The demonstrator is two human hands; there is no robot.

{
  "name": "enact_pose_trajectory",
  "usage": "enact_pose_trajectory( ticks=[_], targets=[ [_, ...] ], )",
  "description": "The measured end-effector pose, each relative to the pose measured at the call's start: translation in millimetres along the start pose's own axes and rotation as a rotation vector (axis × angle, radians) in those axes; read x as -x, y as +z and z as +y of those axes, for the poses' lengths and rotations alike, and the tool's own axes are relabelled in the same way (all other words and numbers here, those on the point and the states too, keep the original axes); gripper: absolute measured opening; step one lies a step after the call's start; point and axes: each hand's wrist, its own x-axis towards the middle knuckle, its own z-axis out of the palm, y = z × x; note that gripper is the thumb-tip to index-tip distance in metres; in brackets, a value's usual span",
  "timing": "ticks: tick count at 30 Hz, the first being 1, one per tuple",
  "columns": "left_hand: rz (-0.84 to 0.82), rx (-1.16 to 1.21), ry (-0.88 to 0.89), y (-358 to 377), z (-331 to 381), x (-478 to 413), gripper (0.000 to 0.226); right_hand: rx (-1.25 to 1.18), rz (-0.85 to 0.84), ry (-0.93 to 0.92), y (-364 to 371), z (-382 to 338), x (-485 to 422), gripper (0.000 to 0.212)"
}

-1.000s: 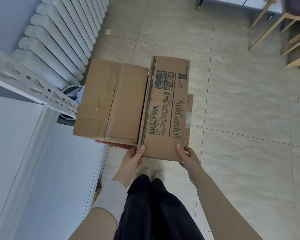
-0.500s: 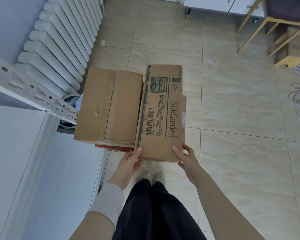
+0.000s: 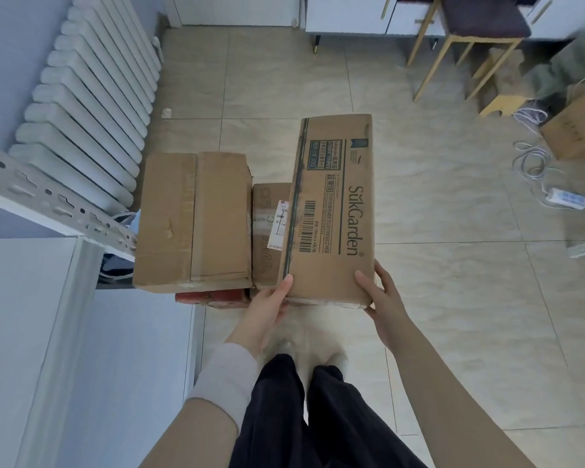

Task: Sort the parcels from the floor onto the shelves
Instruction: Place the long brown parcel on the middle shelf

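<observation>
Head view: at the centre of the frame a long, flat-sided cardboard parcel (image 3: 331,211), corrugated and scuffed, carries "SukGarden" print, a barcode and a dark stripe along its left edge, and is held above the glossy beige floor tiles (image 3: 453,298). The left hand (image 3: 267,312) has its grip pinched on the near left corner, thumb on top. The right hand (image 3: 382,298) has its grip clasped round the near right corner. Left of it sit a plain taped carton (image 3: 193,221), a smaller labelled box (image 3: 269,231) and a red parcel (image 3: 213,295) under them, beside the perforated metal shelf rail (image 3: 58,204).
</observation>
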Motion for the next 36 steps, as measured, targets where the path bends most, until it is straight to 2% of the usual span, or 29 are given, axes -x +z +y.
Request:
enact_pose_trajectory(
  ticks=[3, 6, 8, 10, 13, 15, 17, 19, 21, 24, 26, 29, 34, 36],
  targets=[
    [-0.010, -0.135, 0.056, 29.5, 18.0, 5.0, 0.070, -0.056, 0.063, -0.032, -24.7, -13.3, 11.3, 0.062],
    [-0.045, -0.195, 0.179, 67.5, 41.7, 10.5, 0.070, -0.103, 0.080, -0.037, -59.4, -26.3, 23.2, 0.059],
    [-0.125, -0.182, 0.203, 97.7, 53.2, 18.1, 0.072, -0.109, 0.081, -0.051, -86.2, -33.5, 32.6, 0.059],
    [-0.205, -0.201, 0.225, 131.3, 56.5, 26.3, 0.080, -0.091, 0.113, -0.083, -112.3, -40.5, 44.6, 0.062],
    [-0.233, -0.249, 0.244, 183.3, 47.3, 33.6, 0.097, -0.061, 0.183, -0.172, -151.7, -53.0, 67.7, 0.074],
    [-0.266, -0.244, 0.224, 220.0, 40.0, 43.0, 0.089, -0.062, 0.213, -0.226, -182.9, -62.3, 85.3, 0.092],
    [-0.311, -0.242, 0.203, 256.9, 32.3, 54.0, 0.064, -0.045, 0.252, -0.288, -217.2, -68.4, 104.8, 0.097],
    [-0.367, -0.269, 0.175, 293.9, 24.1, 61.4, 0.051, -0.041, 0.343, -0.352, -250.6, -71.6, 125.5, 0.092],
    [-0.424, -0.269, 0.166, 328.0, 18.7, 73.0, 0.048, -0.081, 0.428, -0.412, -277.9, -73.6, 147.5, 0.079],
    [-0.504, -0.323, 0.185, 372.5, 12.2, 92.0, 0.068, -0.135, 0.522, -0.475, -309.9, -73.4, 174.3, 0.052],
    [-0.573, -0.381, 0.220, 397.7, 8.6, 104.2, 0.066, -0.174, 0.602, -0.493, -327.1, -73.2, 187.4, 0.042],
    [-0.700, -0.457, 0.260, 429.6, -0.1, 116.1, 0.054, -0.250, 0.704, -0.508, -349.1, -67.2, 202.0, 0.033],
    [-0.840, -0.592, 0.361, 477.3, -5.2, 123.5, 0.086, -0.375, 0.869, -0.562, -375.4, -61.8, 222.6, 0.032],
    [-0.902, -0.664, 0.399, 498.7, -1.1, 130.4, 0.069, -0.422, 0.927, -0.582, -384.8, -64.0, 229.9, 0.033]
  ],
)
